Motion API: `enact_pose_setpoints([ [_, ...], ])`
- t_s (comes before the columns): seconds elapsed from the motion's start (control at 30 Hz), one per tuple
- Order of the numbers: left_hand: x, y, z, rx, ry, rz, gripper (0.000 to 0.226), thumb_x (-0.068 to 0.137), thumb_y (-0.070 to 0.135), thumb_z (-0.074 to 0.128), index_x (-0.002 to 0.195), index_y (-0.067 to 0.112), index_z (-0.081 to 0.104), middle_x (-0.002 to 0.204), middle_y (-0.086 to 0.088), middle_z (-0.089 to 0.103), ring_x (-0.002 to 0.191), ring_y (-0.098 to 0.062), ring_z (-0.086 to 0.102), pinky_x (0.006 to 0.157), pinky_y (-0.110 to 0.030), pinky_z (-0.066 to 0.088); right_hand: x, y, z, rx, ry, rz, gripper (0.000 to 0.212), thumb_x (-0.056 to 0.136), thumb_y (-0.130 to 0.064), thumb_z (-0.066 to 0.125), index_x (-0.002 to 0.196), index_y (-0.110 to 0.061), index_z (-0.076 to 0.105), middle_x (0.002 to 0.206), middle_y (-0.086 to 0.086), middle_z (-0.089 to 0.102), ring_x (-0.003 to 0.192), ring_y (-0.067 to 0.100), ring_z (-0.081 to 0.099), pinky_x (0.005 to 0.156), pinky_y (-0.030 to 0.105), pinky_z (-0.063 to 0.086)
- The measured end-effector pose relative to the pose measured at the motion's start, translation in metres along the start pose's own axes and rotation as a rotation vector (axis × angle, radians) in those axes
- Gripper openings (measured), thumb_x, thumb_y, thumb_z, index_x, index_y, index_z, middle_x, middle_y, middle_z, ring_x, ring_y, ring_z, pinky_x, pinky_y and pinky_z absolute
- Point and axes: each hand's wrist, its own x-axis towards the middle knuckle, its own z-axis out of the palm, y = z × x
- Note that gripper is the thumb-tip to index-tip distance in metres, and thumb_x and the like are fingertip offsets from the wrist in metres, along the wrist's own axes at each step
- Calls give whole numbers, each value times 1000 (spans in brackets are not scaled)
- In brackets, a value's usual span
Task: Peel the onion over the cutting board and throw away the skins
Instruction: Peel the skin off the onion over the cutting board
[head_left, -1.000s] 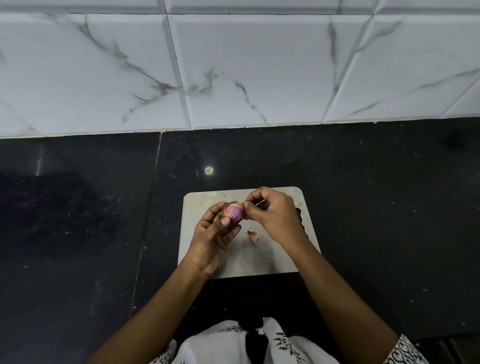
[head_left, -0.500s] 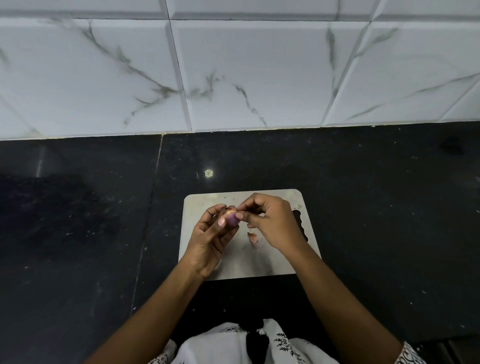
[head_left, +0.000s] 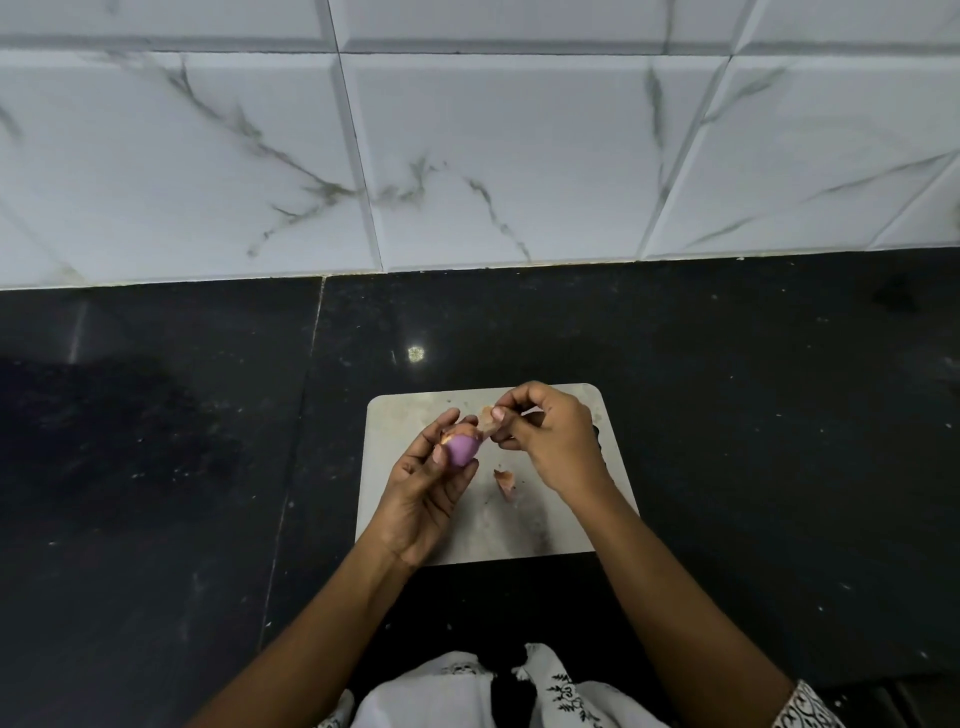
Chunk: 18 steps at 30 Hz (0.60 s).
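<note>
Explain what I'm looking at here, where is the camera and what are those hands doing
No machine here: a person wears a camera on the head, looking down at their own hands. The left hand holds a small, partly peeled purple onion. The right hand pinches a papery brown strip of skin beside it. Below lies a pale rectangular cutting board on a black stone counter, with one loose brown skin piece on it. White marbled wall tiles stand behind.
</note>
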Motion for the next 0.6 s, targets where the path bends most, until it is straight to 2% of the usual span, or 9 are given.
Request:
enact_pose_setpoints([
  [0.13, -2, -3, -3, -46, -2, -34, 67, 37, 27, 96, 99, 13, 75, 107, -10, 71, 96, -20, 70, 69, -25, 59, 4, 7, 0, -46, 106, -34, 6, 85, -8, 64, 84, -14, 63, 76, -1, 68, 65, 8, 68, 60, 18, 55],
  [0.3, 0, -2, -8, -116, 91, -71, 69, 30, 24, 98, 93, 7, 76, 106, -15, 71, 93, -24, 71, 67, -28, 60, 8, 18, -4, -66, 180, -40, 9, 86, -8, 62, 88, -16, 65, 84, -1, 68, 71, 9, 68, 66, 21, 57],
  [0.37, 1, -2, -11, -123, 99, -71, 70, 30, 24, 98, 94, 8, 76, 107, -14, 71, 93, -24, 71, 65, -27, 59, 8, 24, -6, -168, 133, -60, 11, 86, -7, 62, 92, -14, 68, 91, -1, 66, 78, 9, 66, 71, 20, 56],
  [0.43, 1, -2, -12, -113, 79, -70, 68, 34, 24, 97, 97, 9, 76, 109, -14, 71, 94, -22, 71, 67, -27, 59, 7, 30, -5, -366, 9, -54, 15, 88, -10, 60, 99, -13, 69, 98, -2, 65, 87, 6, 61, 77, 16, 49],
  [0.5, 0, -2, -13, -99, 57, -75, 66, 38, 23, 96, 99, 10, 75, 110, -14, 70, 95, -21, 70, 68, -26, 59, 7, 34, -2, -545, -111, -38, 20, 91, -17, 55, 106, -12, 68, 106, 2, 64, 93, 12, 59, 79, 19, 43],
  [0.57, 0, -2, -14, -84, 45, -76, 66, 40, 24, 96, 101, 11, 75, 111, -14, 70, 96, -21, 70, 70, -26, 59, 6, 32, -1, -572, -131, -27, 25, 94, -24, 50, 111, -12, 65, 112, 4, 62, 98, 16, 58, 82, 24, 43],
  [0.6, 1, -2, -15, -70, 43, -74, 66, 40, 24, 96, 101, 11, 74, 112, -14, 70, 97, -22, 70, 71, -26, 59, 6, 30, -2, -530, -114, -38, 26, 94, -26, 50, 113, -14, 65, 114, 3, 61, 99, 14, 57, 82, 22, 43],
])
